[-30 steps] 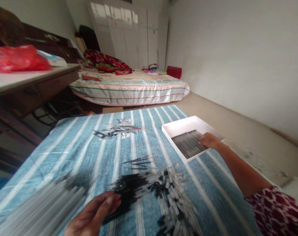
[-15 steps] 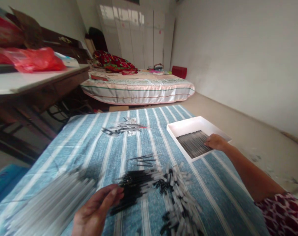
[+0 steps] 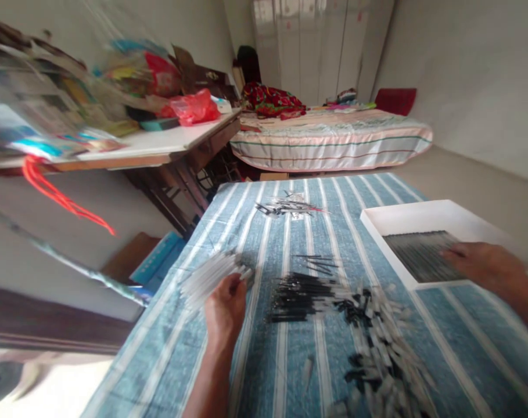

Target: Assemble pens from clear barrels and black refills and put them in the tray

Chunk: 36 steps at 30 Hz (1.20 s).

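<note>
Pen parts [image 3: 316, 296] lie in groups on our striped tabletop [image 3: 259, 360]: nearest a heap of caps [image 3: 388, 354], then black rods [image 3: 296, 299]. Our left hand [image 3: 225, 305] is at the ends of clear tubes [image 3: 211, 277], thumb and fingers drawn together; we cannot tell whether they pinch one. Our right hand [image 3: 485, 262] reaches into the white box [image 3: 416, 217], fingertips at its row of pens [image 3: 420, 252], grip unclear. Farther off lie a jumbled pile [image 3: 290, 206] and, beyond the tabletop, the bed [image 3: 333, 136].
</note>
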Available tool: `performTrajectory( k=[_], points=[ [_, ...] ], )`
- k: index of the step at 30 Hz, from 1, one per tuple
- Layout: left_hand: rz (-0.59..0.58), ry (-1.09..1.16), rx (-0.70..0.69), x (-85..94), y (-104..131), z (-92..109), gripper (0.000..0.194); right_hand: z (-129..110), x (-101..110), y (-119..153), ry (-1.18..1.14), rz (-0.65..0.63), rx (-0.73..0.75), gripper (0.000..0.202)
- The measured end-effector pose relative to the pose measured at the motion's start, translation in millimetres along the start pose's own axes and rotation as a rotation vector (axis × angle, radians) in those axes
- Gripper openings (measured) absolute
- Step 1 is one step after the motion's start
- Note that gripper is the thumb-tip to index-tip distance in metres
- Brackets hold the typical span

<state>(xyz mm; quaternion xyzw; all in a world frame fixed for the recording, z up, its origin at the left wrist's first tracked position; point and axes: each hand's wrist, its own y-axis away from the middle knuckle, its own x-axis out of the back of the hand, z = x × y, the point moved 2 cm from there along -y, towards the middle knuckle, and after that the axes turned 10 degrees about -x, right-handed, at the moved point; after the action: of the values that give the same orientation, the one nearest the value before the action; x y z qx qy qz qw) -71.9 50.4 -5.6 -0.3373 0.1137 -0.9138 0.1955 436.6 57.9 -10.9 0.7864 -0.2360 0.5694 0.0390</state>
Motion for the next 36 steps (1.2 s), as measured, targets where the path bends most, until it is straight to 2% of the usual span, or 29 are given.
performTrajectory(
  k=[3, 6, 10, 14, 20, 25, 30, 36],
  points=[
    [-0.148, -0.404, -0.135, -2.8, 3.0, 4.5, 0.018, -39.1, -11.9, 28.0, 0.017, -0.131, 0.040, 0.028],
    [-0.263, -0.660, -0.235, -7.5, 8.8, 11.2, 0.023, -90.9, -23.8, 59.9, -0.179, -0.222, 0.211, 0.030],
    [-0.334, -0.807, -0.267, -10.5, 13.6, 16.7, 0.026, -149.9, -33.2, 95.4, -0.299, -0.287, 0.433, 0.033],
    [-0.376, -0.876, -0.253, -11.9, 13.0, 18.5, 0.027, -185.9, -40.0, 119.9, -0.226, -0.384, 0.565, 0.026],
    [-0.451, -0.925, -0.199, -15.9, 10.7, 15.3, 0.027, -206.4, -49.6, 139.8, 0.107, -0.504, 0.666, 0.021],
    [-0.451, -0.880, -0.191, -18.3, 16.0, 17.7, 0.023, -211.7, -51.4, 148.7, 0.202, -0.529, 0.717, 0.023],
    [-0.421, -0.626, -0.183, -22.7, 22.5, 21.4, 0.015, -216.2, -53.9, 157.9, 0.247, -0.521, 0.770, 0.027],
    [-0.396, -0.267, -0.228, -28.6, 24.7, 20.9, 0.009, -217.9, -56.2, 161.7, 0.289, -0.494, 0.732, 0.026]
  ],
)
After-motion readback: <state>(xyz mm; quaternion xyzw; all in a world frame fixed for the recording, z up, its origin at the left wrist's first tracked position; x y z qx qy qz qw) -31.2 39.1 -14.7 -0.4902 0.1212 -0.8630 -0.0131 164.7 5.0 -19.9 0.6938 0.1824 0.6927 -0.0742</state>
